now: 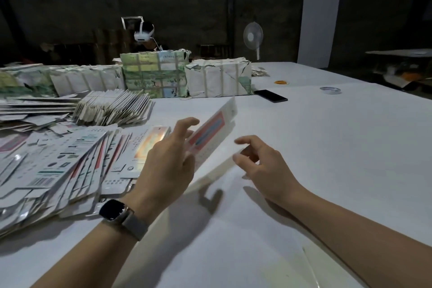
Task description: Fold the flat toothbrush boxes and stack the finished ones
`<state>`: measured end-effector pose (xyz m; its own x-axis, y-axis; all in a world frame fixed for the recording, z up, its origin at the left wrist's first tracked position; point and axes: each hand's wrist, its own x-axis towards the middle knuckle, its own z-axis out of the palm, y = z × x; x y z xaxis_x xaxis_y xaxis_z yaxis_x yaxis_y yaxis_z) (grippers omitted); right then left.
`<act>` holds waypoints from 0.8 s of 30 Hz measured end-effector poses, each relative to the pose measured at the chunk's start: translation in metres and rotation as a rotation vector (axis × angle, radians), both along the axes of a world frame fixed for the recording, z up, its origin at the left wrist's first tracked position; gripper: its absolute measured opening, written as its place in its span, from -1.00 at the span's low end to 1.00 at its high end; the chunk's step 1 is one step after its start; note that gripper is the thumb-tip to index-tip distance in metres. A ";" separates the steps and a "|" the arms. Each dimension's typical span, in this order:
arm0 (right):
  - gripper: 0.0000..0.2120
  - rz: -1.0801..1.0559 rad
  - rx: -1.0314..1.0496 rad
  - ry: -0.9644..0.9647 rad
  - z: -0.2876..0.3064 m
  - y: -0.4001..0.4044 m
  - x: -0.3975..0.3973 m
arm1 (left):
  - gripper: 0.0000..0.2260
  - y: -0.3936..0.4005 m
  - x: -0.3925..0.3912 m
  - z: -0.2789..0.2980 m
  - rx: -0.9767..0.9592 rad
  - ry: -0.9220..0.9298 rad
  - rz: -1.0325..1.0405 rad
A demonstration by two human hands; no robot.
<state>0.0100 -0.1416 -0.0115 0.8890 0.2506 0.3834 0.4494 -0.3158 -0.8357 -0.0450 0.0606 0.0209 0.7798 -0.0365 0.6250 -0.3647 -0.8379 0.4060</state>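
Cardboard in your left hand [167, 166] is one flat toothbrush box [211, 128], pinched at its near end by fingers curled round it, and it rises off the white bench [327, 147] tilted toward one o'clock. Its red panel shows, but blur leaves the print unreadable. Your right hand [261, 166] hovers just beside it at three o'clock, fingers loosely apart and holding nothing, while the fanned flat boxes [58, 170] lie at nine o'clock, showing only barcodes.

Motion-blurred toothbrush box [211, 130], its near end behind the left hand [168, 161]; grip unclear.
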 end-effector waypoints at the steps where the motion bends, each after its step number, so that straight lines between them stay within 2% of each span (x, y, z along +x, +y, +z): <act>1: -0.77 0.005 0.066 0.046 0.002 0.001 0.000 | -0.44 -0.005 -0.001 -0.001 -0.139 0.023 -0.047; 5: -0.69 0.022 0.261 0.184 0.007 0.005 -0.006 | -0.50 -0.028 -0.003 -0.007 -0.736 0.241 -0.286; 9: -0.50 0.015 0.382 0.230 0.007 0.004 -0.009 | -0.49 -0.038 -0.004 -0.018 -0.970 0.438 -0.354; 12: -0.52 0.079 0.311 0.172 0.008 0.004 -0.014 | -0.58 -0.041 -0.004 -0.022 -0.998 0.531 -0.320; 16: -0.64 0.224 0.345 0.113 0.013 0.009 -0.025 | -0.76 -0.039 -0.002 -0.020 -1.044 0.524 -0.269; 20: -0.65 0.345 0.424 0.120 0.013 0.014 -0.034 | -0.74 -0.043 -0.004 -0.019 -1.003 0.533 -0.339; 24: -0.76 0.264 0.291 0.028 0.007 0.018 -0.038 | -0.68 -0.044 -0.009 -0.017 -0.995 0.533 -0.439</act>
<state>-0.0282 -0.1233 -0.0044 0.8195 0.3562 0.4489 0.4594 0.0599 -0.8862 -0.0539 0.0163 0.0038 0.9897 -0.0489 0.1348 -0.1307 0.0794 0.9882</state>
